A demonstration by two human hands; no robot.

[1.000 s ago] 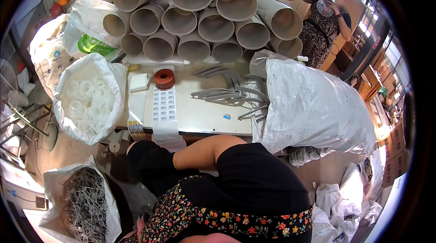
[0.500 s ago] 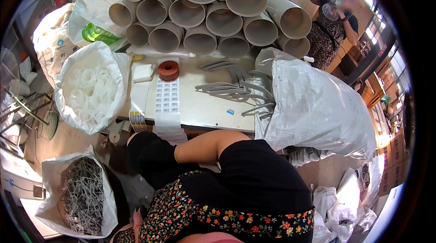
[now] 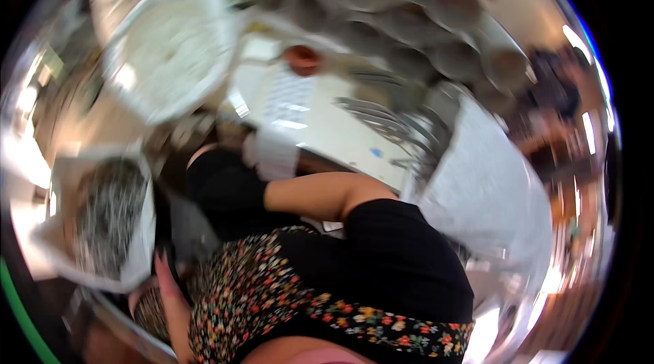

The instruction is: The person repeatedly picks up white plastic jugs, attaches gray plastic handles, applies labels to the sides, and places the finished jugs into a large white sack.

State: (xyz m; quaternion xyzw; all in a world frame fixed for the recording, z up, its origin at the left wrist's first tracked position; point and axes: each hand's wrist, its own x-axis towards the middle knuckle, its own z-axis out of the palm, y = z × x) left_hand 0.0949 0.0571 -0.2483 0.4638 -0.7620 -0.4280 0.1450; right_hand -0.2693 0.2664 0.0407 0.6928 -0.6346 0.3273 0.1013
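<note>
My left hand (image 3: 165, 275) is low on the left, beside a white sack (image 3: 141, 255) of thin grey metal-looking pieces (image 3: 112, 217). Its fingers point up the picture and are smeared by motion, so I cannot make out whether they hold anything. A dark shape lies right next to it. My right hand is out of the picture. Beyond my legs, a pale table (image 3: 327, 129) carries a brown-red roll of tape (image 3: 302, 61), a sheet of printed labels (image 3: 289, 102) and several grey curved strips (image 3: 381, 119).
Several grey pipes (image 3: 453, 6) are stacked at the back. An open white sack of translucent rings (image 3: 174, 51) stands at the far left. A large white sack (image 3: 487, 187) leans by the table's right end. My bent leg (image 3: 313, 194) lies before the table. A blurred person (image 3: 555, 81) stands far right.
The view has turned and blurred; the table now slants down to the right. My left hand shows farther up and left, with more forearm visible, closer to the sack of metal-looking pieces.
</note>
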